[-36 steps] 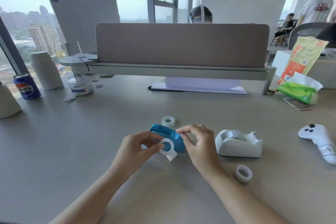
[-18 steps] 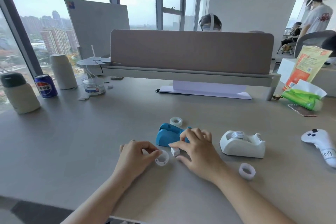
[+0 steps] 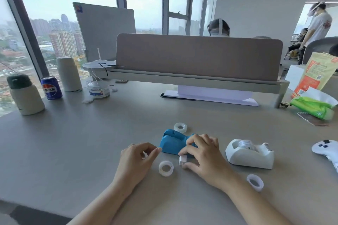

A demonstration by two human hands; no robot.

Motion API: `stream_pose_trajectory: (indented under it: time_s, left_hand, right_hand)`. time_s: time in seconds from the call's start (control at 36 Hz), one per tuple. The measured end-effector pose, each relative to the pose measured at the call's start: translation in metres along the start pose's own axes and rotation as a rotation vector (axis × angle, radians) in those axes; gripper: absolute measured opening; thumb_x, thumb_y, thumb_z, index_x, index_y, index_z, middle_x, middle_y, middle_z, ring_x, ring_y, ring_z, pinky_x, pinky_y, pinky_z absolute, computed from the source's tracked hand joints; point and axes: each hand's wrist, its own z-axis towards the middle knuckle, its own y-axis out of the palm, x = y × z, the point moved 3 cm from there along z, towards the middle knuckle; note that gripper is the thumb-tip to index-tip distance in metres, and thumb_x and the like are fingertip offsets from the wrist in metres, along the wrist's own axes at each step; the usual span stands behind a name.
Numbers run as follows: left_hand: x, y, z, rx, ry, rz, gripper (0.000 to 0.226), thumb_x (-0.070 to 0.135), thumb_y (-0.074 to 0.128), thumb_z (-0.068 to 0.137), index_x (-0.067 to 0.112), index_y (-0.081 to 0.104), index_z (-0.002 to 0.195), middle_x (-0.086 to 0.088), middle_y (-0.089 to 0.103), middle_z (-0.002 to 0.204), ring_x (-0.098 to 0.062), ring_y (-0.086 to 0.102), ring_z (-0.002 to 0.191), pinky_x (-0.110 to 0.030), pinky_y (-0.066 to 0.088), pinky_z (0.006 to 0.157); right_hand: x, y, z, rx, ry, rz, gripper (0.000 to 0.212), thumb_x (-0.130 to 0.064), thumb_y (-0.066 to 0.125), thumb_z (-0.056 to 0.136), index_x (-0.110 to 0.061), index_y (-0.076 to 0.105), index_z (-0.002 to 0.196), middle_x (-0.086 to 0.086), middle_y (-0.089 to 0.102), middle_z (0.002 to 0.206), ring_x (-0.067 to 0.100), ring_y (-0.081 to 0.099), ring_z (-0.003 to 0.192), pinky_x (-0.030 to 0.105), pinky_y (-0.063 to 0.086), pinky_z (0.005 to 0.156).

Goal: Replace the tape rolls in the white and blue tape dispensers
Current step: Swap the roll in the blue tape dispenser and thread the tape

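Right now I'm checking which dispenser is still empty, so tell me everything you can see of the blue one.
The blue dispenser is glossy plastic with a rounded hump and an open slot on top; no roll shows inside. It sits upright on the desk, between both hands. The right hand covers its right end; a clear roll lies just behind it.

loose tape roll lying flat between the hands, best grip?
Tape roll lies flat, hole up, free of both hands. Probably come from above and pinch the outer rim across its width, or one finger in the hole, thumb outside.
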Motion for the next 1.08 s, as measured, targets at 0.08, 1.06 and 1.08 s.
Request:
stream_pose_trajectory:
  time_s: [0.08,1.06,1.08]
  left_hand:
    - [0.002,-0.003,0.001,-0.016,-0.023,-0.027,0.013,0.04,0.071,0.083,0.035,0.073,0.071,0.015,0.072,0.069,-0.007,0.06,0.067,-0.013,0.043,0.059]
    - [0.046,0.104,0.163,-0.682,-0.024,0.503,0.093,0.053,0.084,0.062,0.031,0.043,0.142,-0.005,0.043,0.141,-0.029,0.052,0.123,-0.042,0.044,0.108]
    - [0.045,0.105,0.163,-0.681,-0.03,0.488,0.09,0.052,0.085,0.063,0.031,0.045,0.14,-0.005,0.043,0.14,-0.028,0.053,0.121,-0.041,0.045,0.107]
  right_hand:
    - [0.002,-0.01,-0.001,0.069,0.069,0.227,0.024,-0.048,0.069,0.075,-0.04,0.064,0.097,-0.024,0.052,0.104,-0.001,0.043,0.102,0.024,0.028,0.092]
    - [0.04,-0.005,-0.005,0.665,0.542,1.05,0.023,0.004,0.063,0.088,-0.015,0.073,0.097,0.012,0.072,0.082,0.017,0.069,0.075,0.018,0.054,0.075]
    - [0.04,-0.004,-0.006,0.667,0.531,1.028,0.024,0.003,0.064,0.087,-0.016,0.073,0.098,0.01,0.073,0.081,0.017,0.069,0.076,0.02,0.054,0.074]
